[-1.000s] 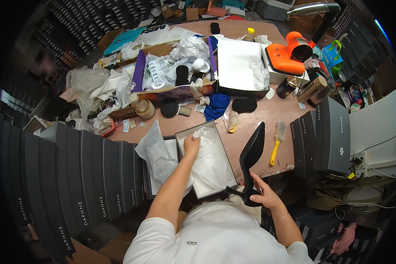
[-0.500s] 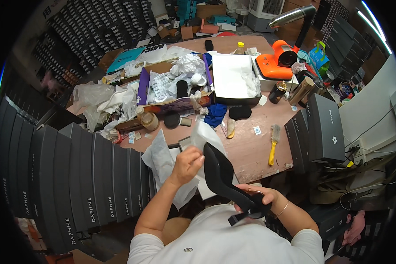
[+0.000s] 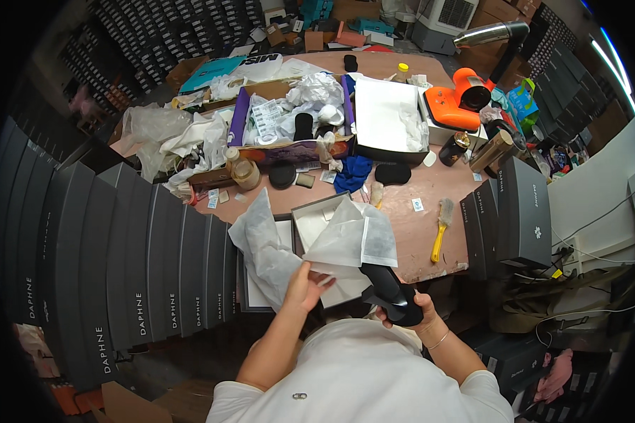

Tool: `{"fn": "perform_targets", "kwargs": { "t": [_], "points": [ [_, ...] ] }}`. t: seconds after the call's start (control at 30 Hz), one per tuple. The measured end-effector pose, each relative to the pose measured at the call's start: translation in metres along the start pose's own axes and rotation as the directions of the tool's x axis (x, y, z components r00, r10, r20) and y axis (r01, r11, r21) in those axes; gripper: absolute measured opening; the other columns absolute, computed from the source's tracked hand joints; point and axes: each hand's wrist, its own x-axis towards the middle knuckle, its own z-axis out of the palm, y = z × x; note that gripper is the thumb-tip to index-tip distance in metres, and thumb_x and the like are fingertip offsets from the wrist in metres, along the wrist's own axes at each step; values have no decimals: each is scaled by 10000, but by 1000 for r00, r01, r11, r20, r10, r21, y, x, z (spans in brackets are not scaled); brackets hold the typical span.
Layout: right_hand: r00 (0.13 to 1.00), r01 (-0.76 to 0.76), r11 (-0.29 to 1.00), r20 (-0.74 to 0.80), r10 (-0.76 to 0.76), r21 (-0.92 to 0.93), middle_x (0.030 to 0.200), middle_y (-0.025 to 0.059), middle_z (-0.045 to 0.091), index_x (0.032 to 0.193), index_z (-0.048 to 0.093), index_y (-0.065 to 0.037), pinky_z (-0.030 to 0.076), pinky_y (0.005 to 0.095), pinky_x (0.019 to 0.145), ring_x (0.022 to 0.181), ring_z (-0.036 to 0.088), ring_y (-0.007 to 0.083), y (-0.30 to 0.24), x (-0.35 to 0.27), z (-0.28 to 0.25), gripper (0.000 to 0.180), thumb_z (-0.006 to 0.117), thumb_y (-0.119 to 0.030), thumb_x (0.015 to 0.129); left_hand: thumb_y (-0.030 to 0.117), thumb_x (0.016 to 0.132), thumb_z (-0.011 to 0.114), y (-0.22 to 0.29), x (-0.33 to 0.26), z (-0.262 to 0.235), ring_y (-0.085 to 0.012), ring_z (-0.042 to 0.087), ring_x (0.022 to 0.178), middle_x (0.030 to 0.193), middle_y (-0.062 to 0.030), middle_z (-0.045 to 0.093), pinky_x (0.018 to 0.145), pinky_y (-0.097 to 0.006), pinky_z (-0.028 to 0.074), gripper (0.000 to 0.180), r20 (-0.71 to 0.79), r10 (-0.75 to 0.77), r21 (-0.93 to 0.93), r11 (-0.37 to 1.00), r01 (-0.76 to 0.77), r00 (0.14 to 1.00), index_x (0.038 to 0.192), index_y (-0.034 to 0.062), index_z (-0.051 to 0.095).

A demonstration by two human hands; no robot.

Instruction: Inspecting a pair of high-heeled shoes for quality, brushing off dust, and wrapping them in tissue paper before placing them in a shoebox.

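A black shoe [image 3: 384,285] with a strap is held by its heel end in my right hand [image 3: 425,311], fingers wrapped round it. Its front part is inside a white translucent pouch [image 3: 353,236], so the toe is hidden. At the pouch's lower left edge is my left hand [image 3: 307,286], thumb and finger pinching it while the other fingers reach under the sheet. Beneath the pouch lies an open shoe box [image 3: 307,224] with a pale inside. Left of my left hand, a second white pouch [image 3: 264,240] rests over a dark-rimmed box part [image 3: 255,303].
Dark grey shoe boxes stand in a long row [image 3: 130,261] at left and a shorter stack [image 3: 522,211] at right. A yellow-handled brush [image 3: 440,236] lies on the table. Behind are a purple carton [image 3: 236,130] of crumpled paper, a bottle [image 3: 243,171] and an orange device [image 3: 453,106].
The pouch now covers the shoe's front, which showed bare before. My left hand has shifted down along the pouch. The open box beneath shows more.
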Motion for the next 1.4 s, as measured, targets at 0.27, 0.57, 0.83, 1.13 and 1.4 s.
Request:
{"fn": "perform_targets", "kwargs": {
  "t": [0.27, 0.57, 0.83, 1.13, 1.4],
  "points": [
    [997, -64, 991, -29, 68, 115, 1200, 189, 519, 1385, 321, -160, 516, 469, 752, 1046, 566, 376, 40, -8, -10, 815, 699, -277, 673, 12, 814, 576, 39, -11, 132, -239, 636, 803, 901, -99, 644, 721, -300, 492, 186, 812, 361, 532, -136, -836, 458, 968, 37, 678],
    [990, -29, 965, 144, -9, 260, 1159, 237, 477, 1324, 416, -43, 498, 412, 638, 915, 560, 324, 33, -10, -33, 827, 684, -431, 645, 15, 726, 614, 26, -2, 130, -275, 618, 819, 901, -110, 613, 736, -348, 492, 263, 881, 103, 461, -401, -791, 461, 981, 11, 679],
    [959, 240, 971, -157, -234, 20, 1201, 151, 539, 1307, 436, -27, 517, 369, 759, 1026, 579, 260, 8, 12, 13, 661, 630, -370, 777, -41, 691, 658, 26, -63, 127, -206, 615, 732, 854, -82, 603, 649, -289, 505, 350, 921, 121, 389, -255, -885, 370, 1035, 20, 681],
    [869, 436, 900, -267, -417, 12, 1280, 89, 524, 1340, 420, -52, 429, 374, 996, 1170, 514, 244, -22, 10, -2, 510, 522, -341, 933, -12, 665, 700, -34, -54, 107, -182, 592, 631, 820, -46, 574, 537, -278, 500, 413, 998, 60, 48, -414, -909, 25, 1069, 71, 675],
    [714, 446, 691, -238, -658, -570, 1364, 116, 470, 1378, 368, -42, 406, 385, 1048, 1229, 482, 267, 0, 5, -70, 467, 414, -278, 978, -134, 608, 622, -70, -51, 101, -206, 597, 640, 831, -77, 581, 549, -289, 494, 537, 978, 162, 156, -159, -975, 130, 1110, 54, 663]
  ]
}}
